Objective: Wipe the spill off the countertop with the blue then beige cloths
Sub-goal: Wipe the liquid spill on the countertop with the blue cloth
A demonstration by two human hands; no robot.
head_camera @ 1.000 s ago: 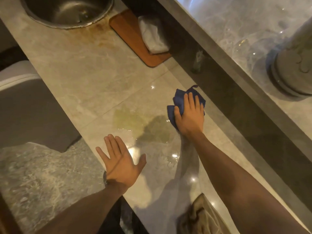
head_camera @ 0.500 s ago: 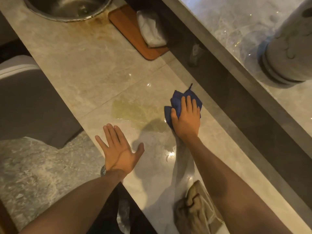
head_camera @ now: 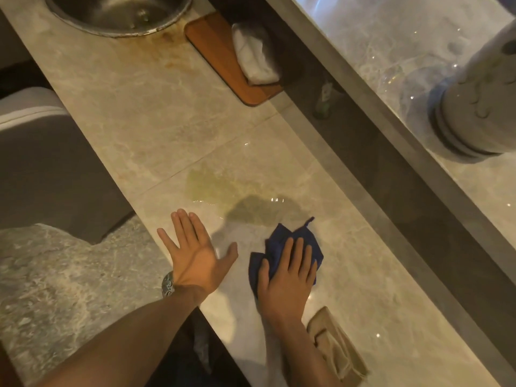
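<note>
A yellowish-green spill (head_camera: 212,188) spreads across the pale marble countertop (head_camera: 145,121), just past my hands. My right hand (head_camera: 284,277) presses flat on the crumpled blue cloth (head_camera: 304,241), which lies at the near edge of the spill. Beside it, my left hand (head_camera: 192,252) rests palm down on the counter with fingers spread and nothing in it. A folded beige cloth (head_camera: 337,350) lies on the counter near my right forearm.
A round metal sink (head_camera: 120,12) sits at the far left end. A wooden tray (head_camera: 223,62) with a white cloth (head_camera: 255,57) is beside it. A raised ledge (head_camera: 391,88) with a large pale vessel (head_camera: 480,107) runs along the right.
My right hand has dragged the blue cloth toward me across the spill, from the far right side to a spot beside my left hand. The left hand stays planted.
</note>
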